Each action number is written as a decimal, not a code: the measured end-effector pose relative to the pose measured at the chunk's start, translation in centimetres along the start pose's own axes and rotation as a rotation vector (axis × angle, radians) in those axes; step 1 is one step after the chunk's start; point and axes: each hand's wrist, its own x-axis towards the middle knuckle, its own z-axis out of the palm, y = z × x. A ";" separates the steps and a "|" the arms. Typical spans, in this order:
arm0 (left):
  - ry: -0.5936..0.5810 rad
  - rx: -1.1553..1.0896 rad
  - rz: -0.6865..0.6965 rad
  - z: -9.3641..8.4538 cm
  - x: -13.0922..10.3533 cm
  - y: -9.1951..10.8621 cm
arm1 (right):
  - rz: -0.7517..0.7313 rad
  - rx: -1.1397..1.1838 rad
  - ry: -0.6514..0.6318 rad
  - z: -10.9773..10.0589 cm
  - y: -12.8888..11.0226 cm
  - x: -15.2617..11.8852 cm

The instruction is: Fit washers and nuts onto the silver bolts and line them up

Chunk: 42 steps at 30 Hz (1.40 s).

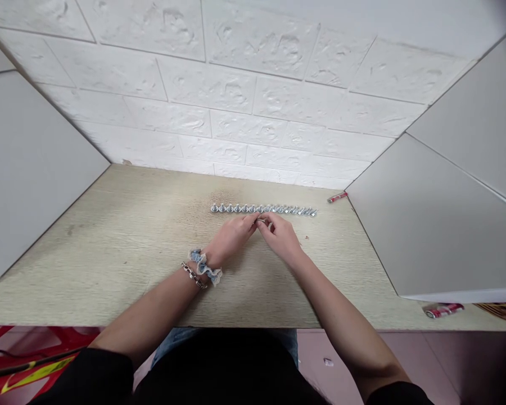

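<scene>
Both hands are pinched nearly closed — left hand (235, 229) and right hand (280, 233) meet at the fingertips on a small metal piece (261, 220), mostly hidden by the fingers. A row of metal bolts (245, 208) sits on the table (152, 225) just past them, stretching out both ways — and any print on the red cylinder (444, 310) near the front edge is too blurry to read.

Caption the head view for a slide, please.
Left hand and right hand meet at a metal piece beside a row of fasteners.
</scene>
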 end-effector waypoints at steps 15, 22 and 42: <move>-0.003 0.019 0.028 0.2 -0.1 0.3 | -0.035 -0.017 -0.022 0.0 0.2 0.1; -0.016 -0.033 -0.005 -0.4 0.1 0.4 | -0.004 0.042 0.021 0.1 0.1 0.0; -0.041 -0.024 -0.039 -0.3 0.1 0.3 | -0.001 0.017 -0.012 0.3 0.2 0.0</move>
